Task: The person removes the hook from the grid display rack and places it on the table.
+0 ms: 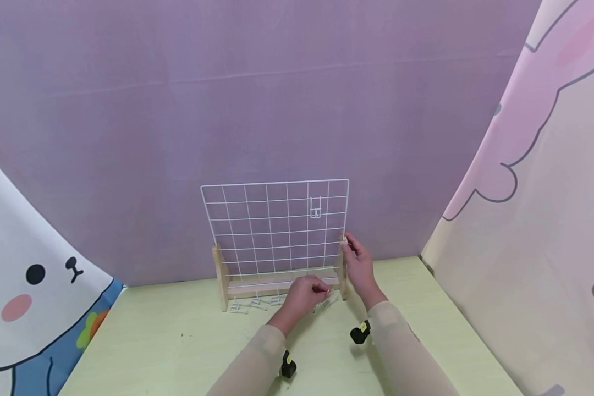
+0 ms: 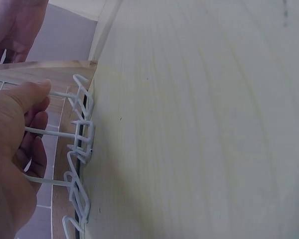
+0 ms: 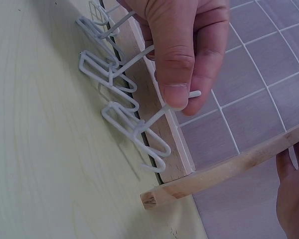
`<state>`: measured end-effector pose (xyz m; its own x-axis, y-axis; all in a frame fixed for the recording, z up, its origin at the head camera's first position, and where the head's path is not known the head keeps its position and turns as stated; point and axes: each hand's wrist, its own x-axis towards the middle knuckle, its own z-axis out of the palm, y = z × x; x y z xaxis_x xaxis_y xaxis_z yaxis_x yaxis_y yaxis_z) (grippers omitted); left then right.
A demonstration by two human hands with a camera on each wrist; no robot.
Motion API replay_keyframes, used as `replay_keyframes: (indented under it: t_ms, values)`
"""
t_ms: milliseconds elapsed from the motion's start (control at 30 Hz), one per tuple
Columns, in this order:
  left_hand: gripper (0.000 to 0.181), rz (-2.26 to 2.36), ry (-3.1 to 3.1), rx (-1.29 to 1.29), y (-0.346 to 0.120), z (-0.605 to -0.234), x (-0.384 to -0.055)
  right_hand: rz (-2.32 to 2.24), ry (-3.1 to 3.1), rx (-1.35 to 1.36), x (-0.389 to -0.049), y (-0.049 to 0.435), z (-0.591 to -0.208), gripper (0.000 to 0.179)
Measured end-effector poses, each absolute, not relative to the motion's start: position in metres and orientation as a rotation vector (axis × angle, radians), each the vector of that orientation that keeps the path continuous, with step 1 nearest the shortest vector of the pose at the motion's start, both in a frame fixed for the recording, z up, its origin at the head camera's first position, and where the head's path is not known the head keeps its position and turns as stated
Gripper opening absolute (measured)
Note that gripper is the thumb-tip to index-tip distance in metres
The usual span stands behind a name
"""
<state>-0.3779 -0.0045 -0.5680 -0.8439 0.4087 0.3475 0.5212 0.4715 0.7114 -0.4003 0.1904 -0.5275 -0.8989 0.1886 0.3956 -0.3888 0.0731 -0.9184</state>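
A white wire grid panel (image 1: 277, 231) stands upright in a wooden stand (image 1: 220, 280). My left hand (image 1: 302, 300) is low in front of it, and in the right wrist view its thumb and finger pinch the arm of a white wire hook (image 3: 137, 129). Beside that one, more hooks (image 3: 107, 74) line the foot of the stand, their arms tilted up toward the grid. My right hand (image 1: 360, 269) grips the stand's right upright (image 3: 229, 169) near its top, fingers partly hidden behind the wood. A single hook (image 1: 315, 209) hangs on the grid's upper right.
The stand is on a pale wood-grain table (image 1: 168, 335), close to a purple backdrop (image 1: 277, 110). Cartoon-printed cloth panels (image 1: 549, 220) slope in at both sides. A black wrist camera (image 1: 288, 365) is strapped at each sleeve.
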Motion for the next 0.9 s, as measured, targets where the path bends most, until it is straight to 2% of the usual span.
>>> replay_keyframes:
  t_ms: [900]
  values:
    - [0.01,-1.315,-2.621,-0.798,-0.007,-0.571,-0.3845,1.866,-1.943,0.175,-0.3986,0.1878,-0.5236,0.045]
